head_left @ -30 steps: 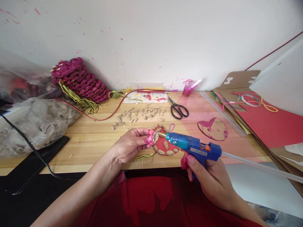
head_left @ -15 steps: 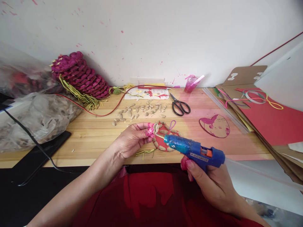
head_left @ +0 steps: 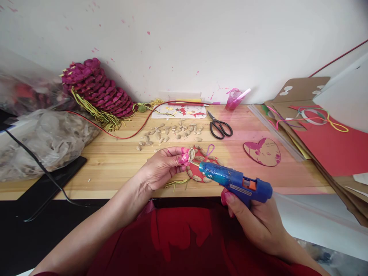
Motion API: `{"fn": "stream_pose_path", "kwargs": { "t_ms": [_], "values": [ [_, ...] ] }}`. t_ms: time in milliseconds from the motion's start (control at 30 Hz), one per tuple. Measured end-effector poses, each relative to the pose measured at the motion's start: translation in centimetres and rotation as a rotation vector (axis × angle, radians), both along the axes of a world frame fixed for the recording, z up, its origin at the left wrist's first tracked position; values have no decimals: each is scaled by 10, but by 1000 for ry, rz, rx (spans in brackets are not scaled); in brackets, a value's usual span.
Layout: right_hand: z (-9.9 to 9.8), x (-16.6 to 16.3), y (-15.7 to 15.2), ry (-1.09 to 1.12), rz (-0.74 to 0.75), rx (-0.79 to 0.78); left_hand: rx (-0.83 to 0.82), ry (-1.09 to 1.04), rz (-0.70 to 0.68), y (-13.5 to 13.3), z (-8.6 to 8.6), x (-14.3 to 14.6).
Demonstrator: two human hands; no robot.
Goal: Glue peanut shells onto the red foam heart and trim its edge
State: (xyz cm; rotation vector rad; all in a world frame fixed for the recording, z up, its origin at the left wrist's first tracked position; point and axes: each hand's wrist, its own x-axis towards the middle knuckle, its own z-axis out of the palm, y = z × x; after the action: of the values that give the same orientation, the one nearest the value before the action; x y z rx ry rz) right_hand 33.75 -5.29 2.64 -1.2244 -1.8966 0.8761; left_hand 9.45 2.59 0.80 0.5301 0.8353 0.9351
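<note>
My left hand (head_left: 162, 165) pinches a small pale nut shell (head_left: 191, 154) between pink-stained fingertips, just above a red heart-shaped piece (head_left: 201, 168) edged with glued shells. A blue hot glue gun (head_left: 237, 181) is gripped in my right hand (head_left: 253, 218), its nozzle tip touching the shell. A clear glue stick trails out of the gun's back to the right. The heart lies near the front edge of the wooden table (head_left: 115, 161), with a purple loop at its top.
Loose shells (head_left: 169, 134) lie scattered behind the heart. Black scissors (head_left: 219, 126), a pink cup (head_left: 234, 99), a pink-smeared cardboard heart (head_left: 263, 151), a magenta scaled ornament (head_left: 96, 92), plastic bags (head_left: 43, 142) at left, red paper and cardboard (head_left: 324, 142) at right.
Both hands, the shell and the glue gun kept their pose. The view tilted slightly, so everything sits a little higher in the picture.
</note>
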Motion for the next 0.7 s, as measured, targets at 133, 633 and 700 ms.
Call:
{"fn": "stream_pose_path", "kwargs": {
  "t_ms": [133,633,700],
  "values": [
    [2,0,1,-13,0,10,-3,-3,-4,0,1,0],
    [-1,3,0,-6,-16,24,6,-6,-5,0,1,1],
    [-1,4,0,-14,-20,26,6,-8,-9,0,1,1]
  ]
}}
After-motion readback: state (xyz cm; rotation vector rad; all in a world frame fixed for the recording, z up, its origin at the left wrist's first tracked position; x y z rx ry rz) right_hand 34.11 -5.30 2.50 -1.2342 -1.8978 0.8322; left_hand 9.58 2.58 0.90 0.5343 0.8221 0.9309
